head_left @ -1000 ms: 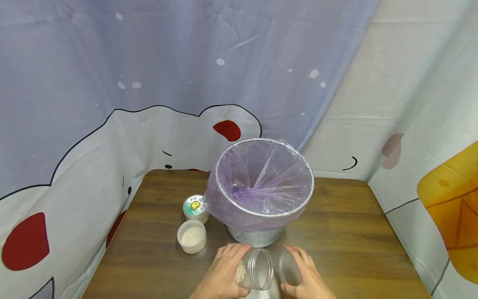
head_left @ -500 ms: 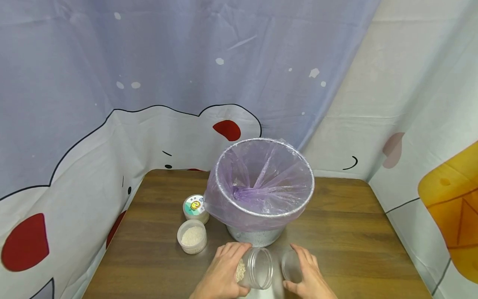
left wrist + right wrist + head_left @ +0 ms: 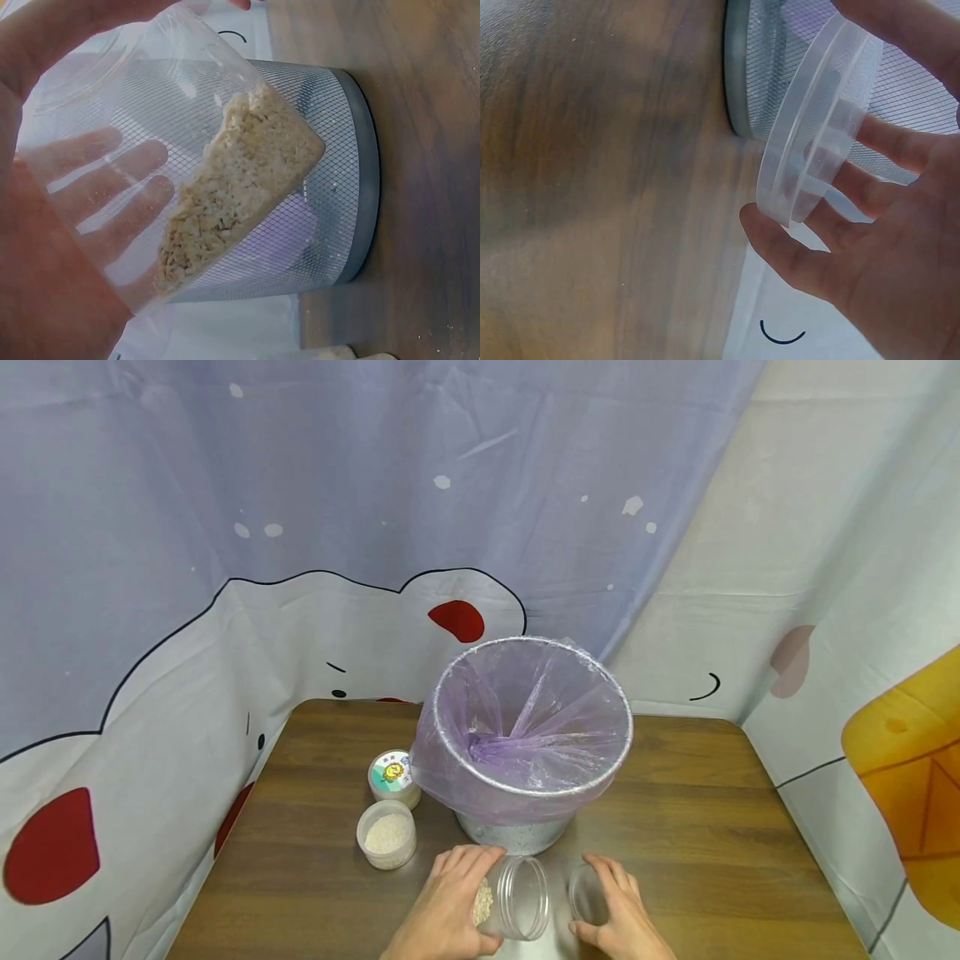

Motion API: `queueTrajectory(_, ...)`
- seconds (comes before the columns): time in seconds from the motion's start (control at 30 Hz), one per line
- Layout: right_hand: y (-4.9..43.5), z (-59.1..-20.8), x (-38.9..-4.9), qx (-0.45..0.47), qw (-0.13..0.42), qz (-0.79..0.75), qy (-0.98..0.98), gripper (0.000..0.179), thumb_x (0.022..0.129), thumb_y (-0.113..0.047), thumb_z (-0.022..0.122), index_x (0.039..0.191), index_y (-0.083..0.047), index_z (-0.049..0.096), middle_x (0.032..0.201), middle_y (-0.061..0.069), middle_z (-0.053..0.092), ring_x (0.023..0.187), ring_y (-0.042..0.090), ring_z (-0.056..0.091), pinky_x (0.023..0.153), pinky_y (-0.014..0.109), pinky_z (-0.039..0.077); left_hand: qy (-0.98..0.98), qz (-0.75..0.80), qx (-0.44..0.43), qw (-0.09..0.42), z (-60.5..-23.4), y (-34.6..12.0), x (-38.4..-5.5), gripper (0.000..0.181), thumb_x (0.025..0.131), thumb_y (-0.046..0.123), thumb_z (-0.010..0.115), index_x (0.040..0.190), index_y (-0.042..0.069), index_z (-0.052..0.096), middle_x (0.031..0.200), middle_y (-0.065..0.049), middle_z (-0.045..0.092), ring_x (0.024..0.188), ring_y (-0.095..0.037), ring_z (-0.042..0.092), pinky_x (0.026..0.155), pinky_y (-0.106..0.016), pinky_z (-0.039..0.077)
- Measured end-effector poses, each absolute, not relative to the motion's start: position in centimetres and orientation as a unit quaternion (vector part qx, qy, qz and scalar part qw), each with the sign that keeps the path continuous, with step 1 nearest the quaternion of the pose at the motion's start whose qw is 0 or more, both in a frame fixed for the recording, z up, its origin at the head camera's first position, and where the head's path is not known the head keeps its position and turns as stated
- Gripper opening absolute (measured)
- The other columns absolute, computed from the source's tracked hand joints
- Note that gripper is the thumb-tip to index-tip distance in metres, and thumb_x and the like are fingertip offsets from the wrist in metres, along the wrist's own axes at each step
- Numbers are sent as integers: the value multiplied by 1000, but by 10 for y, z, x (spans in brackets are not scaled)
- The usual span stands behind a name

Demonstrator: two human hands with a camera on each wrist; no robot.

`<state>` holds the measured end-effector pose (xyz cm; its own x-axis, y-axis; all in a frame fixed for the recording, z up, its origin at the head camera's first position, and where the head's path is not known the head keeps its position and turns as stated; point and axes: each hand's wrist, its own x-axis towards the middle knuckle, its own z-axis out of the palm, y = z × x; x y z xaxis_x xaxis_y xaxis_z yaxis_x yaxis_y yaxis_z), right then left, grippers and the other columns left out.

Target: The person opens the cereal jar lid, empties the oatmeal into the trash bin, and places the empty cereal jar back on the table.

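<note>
My left hand [image 3: 450, 906] grips a clear plastic jar [image 3: 525, 897] tipped on its side, its threaded mouth facing right. Pale flakes that look like oats [image 3: 232, 187] have slid into the jar's bottom corner. A short gap to the right, my right hand [image 3: 626, 914] holds a clear round lid [image 3: 802, 135] by its edge, between thumb and fingers. Both hands are low in the head view, just in front of a mesh wastebasket [image 3: 517, 838]. A purple plastic bag [image 3: 480, 789] lines it and folds over the rim.
Left of the wastebasket, an uncovered tub of white grains [image 3: 387, 835] stands before a lidded tub with a colourful label [image 3: 392, 772]. Everything stands on a wooden table [image 3: 697, 827]. Printed curtains [image 3: 337, 510] hang behind and along the sides.
My right hand has drawn the lid slightly right, widening the gap to the jar's mouth. The left hand and jar have barely moved.
</note>
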<state>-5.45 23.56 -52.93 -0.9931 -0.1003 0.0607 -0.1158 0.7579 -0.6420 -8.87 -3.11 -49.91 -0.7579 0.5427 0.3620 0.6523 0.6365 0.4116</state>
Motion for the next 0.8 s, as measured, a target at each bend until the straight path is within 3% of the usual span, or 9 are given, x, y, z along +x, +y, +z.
queueTrajectory(0.47,243,-543,-56,40,25,337,-940,87,57,-20,83,133,-9,43,133,18,39,118,43,35,82,63,41,-897,-267,-331,119,-495,-32,-90,93,39,35,81,123,15,49,116,8,54,108,-13,48,90,-40,40)
queueTrajectory(0.8,248,-553,-57,26,15,340,-940,86,59,-20,83,134,-12,42,133,17,35,116,43,37,83,62,42,-898,-264,-327,128,-491,-33,-89,93,37,35,81,122,18,48,115,8,54,107,-12,47,89,-38,40)
